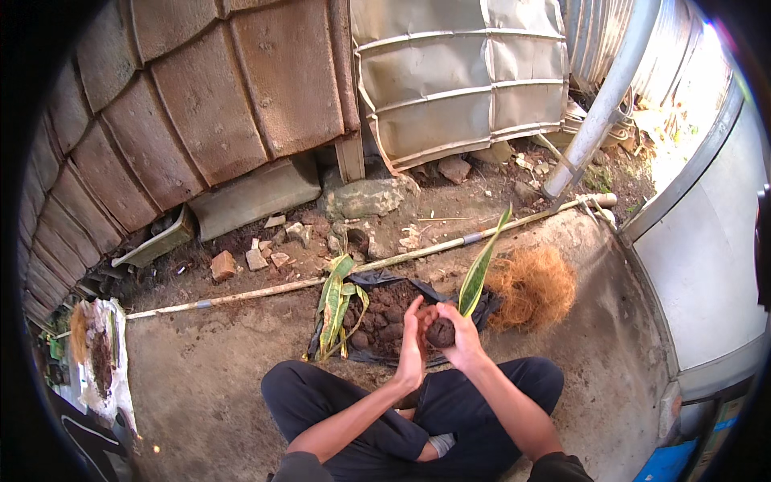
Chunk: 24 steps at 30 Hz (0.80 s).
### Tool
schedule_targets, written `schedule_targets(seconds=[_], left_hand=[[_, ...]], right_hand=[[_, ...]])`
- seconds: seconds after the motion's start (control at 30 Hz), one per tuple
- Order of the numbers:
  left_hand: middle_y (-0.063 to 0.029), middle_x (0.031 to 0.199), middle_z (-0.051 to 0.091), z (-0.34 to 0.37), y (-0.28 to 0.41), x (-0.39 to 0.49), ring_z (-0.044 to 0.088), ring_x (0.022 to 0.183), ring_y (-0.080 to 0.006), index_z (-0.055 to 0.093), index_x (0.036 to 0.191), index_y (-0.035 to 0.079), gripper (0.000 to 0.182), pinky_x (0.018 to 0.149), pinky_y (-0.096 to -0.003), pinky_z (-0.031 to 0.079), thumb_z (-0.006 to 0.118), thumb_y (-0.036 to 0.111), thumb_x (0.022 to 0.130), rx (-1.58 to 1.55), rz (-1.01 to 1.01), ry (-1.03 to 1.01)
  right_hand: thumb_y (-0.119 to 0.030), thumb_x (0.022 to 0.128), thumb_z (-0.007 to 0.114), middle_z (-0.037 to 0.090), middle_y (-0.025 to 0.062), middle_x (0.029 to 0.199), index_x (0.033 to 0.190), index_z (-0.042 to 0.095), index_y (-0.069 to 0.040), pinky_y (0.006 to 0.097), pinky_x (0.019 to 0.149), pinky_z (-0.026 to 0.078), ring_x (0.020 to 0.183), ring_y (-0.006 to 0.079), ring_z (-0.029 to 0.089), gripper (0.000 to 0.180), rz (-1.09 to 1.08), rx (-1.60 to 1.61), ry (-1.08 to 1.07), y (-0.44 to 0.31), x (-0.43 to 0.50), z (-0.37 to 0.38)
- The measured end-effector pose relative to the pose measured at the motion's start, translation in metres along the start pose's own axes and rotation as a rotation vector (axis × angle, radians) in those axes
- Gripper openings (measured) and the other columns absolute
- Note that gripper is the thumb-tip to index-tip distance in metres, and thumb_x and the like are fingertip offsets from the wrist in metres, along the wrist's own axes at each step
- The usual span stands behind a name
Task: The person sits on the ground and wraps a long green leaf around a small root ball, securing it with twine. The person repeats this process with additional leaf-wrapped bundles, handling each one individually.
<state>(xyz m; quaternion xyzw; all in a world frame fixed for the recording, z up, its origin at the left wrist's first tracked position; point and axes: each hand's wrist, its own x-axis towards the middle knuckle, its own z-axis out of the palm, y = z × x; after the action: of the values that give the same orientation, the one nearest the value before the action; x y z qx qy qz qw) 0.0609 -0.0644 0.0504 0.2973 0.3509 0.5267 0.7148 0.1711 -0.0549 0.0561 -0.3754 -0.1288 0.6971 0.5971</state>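
Note:
My right hand (462, 344) grips a dark, rounded soil ball (440, 333) at the base of an upright snake plant leaf (477, 282) with yellow edges. Cupped on the ball's left side is my left hand (412, 342), its fingers extended; whether its palm touches the soil cannot be made out. Beneath both hands lies a black plastic sheet (373, 278) holding clumpy brown soil (385, 310). Several wilted snake plant leaves (333, 307) rest at the sheet's left edge. Loose brown coconut fiber (533, 288) sits on the right, close behind my right hand.
A long pale pole (265, 292) lies across the concrete floor (199, 373) beyond the sheet. Broken bricks (223, 265) and stones are scattered behind it, below metal panels (433, 90). A white sack (117, 361) with dark material lies far left. A slanted pipe (602, 108) stands back right.

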Motion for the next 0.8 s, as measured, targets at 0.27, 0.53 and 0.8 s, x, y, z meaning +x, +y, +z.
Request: schedule_targets(seconds=[0.27, 0.53, 0.8], left_hand=[[-0.0162, 0.122, 0.057, -0.030, 0.007, 0.027, 0.055, 0.113, -0.0323, 0.063, 0.119, 0.003, 0.033, 0.098, -0.0419, 0.042, 0.067, 0.014, 0.089, 0.979, 0.724, -0.170], [-0.0123, 0.103, 0.067, -0.035, -0.010, 0.028, 0.061, 0.101, -0.0296, 0.068, 0.103, 0.002, 0.025, 0.092, -0.0399, 0.044, 0.075, 0.007, 0.079, 0.929, 0.745, -0.040], [-0.0074, 0.095, 0.070, -0.036, -0.012, 0.029, 0.063, 0.098, -0.0245, 0.071, 0.095, 0.004, 0.021, 0.092, -0.0380, 0.042, 0.078, 0.008, 0.077, 0.979, 0.769, -0.099]], right_hand=[[-0.024, 0.092, 0.068, 0.065, 0.0045, 0.085, 0.090, 0.061, -0.006, 0.0314, 0.065, 0.050, 0.075, 0.0137, 0.061, 0.019, -0.003, -0.071, -0.001, -0.022, 0.025, -0.018], [-0.015, 0.094, 0.065, 0.063, 0.0054, 0.085, 0.088, 0.056, -0.005, 0.0292, 0.072, 0.050, 0.079, 0.0144, 0.061, 0.014, -0.202, -0.211, 0.048, -0.003, 0.022, -0.033], [-0.011, 0.091, 0.068, 0.065, 0.0044, 0.085, 0.087, 0.063, -0.002, 0.0258, 0.072, 0.048, 0.078, 0.0110, 0.060, 0.011, -0.316, -0.351, 0.072, 0.007, 0.022, -0.033]])
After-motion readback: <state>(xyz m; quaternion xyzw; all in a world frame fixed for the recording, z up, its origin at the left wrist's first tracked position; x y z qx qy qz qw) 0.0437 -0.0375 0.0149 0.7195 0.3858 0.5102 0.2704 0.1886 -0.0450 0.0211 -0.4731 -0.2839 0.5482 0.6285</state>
